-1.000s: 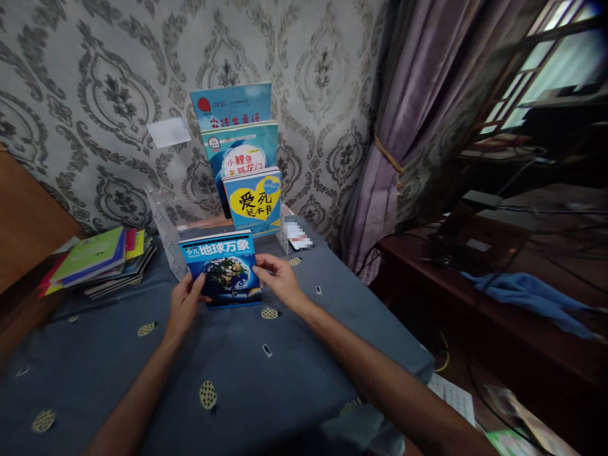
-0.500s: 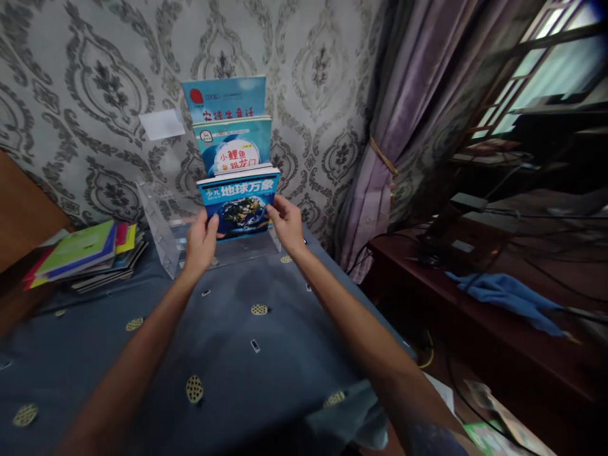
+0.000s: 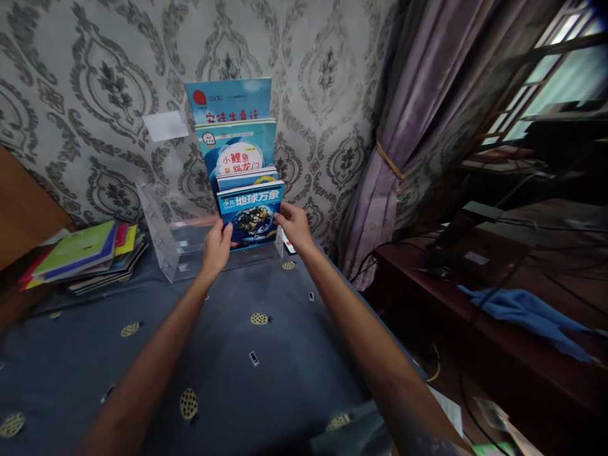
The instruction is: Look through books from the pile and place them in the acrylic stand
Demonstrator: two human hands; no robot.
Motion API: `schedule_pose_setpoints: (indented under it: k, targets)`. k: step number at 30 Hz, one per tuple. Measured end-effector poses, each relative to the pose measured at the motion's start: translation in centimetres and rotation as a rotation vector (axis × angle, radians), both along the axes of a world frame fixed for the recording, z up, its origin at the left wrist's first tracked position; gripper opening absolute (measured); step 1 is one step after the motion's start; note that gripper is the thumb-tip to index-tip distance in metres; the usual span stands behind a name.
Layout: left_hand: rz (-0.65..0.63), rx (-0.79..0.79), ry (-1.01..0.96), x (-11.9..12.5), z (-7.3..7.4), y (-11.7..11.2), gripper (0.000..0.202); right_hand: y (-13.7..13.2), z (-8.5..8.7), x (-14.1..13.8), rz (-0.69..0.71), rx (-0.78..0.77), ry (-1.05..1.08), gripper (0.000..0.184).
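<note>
Between my two hands is a blue book (image 3: 251,218) with a globe on its cover, upright at the front of a clear plastic book rack (image 3: 175,253). My left hand (image 3: 218,246) grips its left edge, thumb on the cover. On the opposite edge my right hand (image 3: 293,225) pinches it in the same way. Behind it stand another book (image 3: 247,181), mostly hidden, then a teal book (image 3: 240,149) with a white circle, and a taller light-blue book (image 3: 230,100) at the back. Whether the globe book touches the rack's bottom is hidden.
Left on the dark cloth-covered table (image 3: 228,354) lies a stack of books and folders (image 3: 78,250). A patterned wall (image 3: 327,76) rises behind. To the right are a purple curtain (image 3: 380,190), a reddish-brown desk (image 3: 427,272) with cables, and a blue cloth (image 3: 522,316).
The globe book has moved right and slightly down, with both hands on it. More of the book just behind it now shows. My view has shifted slightly.
</note>
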State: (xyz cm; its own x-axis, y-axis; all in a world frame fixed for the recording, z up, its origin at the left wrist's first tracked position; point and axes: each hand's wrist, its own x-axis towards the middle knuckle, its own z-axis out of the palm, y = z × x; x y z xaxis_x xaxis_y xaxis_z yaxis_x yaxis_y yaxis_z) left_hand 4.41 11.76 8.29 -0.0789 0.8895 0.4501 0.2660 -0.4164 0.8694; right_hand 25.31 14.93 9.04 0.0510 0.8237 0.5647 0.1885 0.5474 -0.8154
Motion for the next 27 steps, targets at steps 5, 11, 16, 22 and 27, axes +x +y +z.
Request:
schedule_pose_setpoints:
  k: [5,11,16,22,27]
  targets:
    - [0.097,0.057,0.302,0.4,-0.8,0.1,0.034,-0.9,0.1,0.5,-0.323,0.045,-0.356,0.025]
    - [0.36,-0.057,1.002,-0.1,-0.5,-0.9,0.038,-0.8,-0.8,0.8,-0.426,0.003,-0.536,0.026]
    - [0.429,-0.108,1.083,0.3,-0.6,-1.3,0.042,-0.5,-1.2,0.7,-0.426,-0.057,-0.512,0.028]
    - [0.419,-0.128,1.072,0.8,-1.0,-1.1,0.042,-0.8,-1.0,0.7,-0.418,-0.092,-0.435,0.035]
    - [0.392,-0.146,1.056,0.7,-1.1,-1.1,0.039,-0.9,-0.9,0.5,-0.458,-0.106,-0.479,0.034]
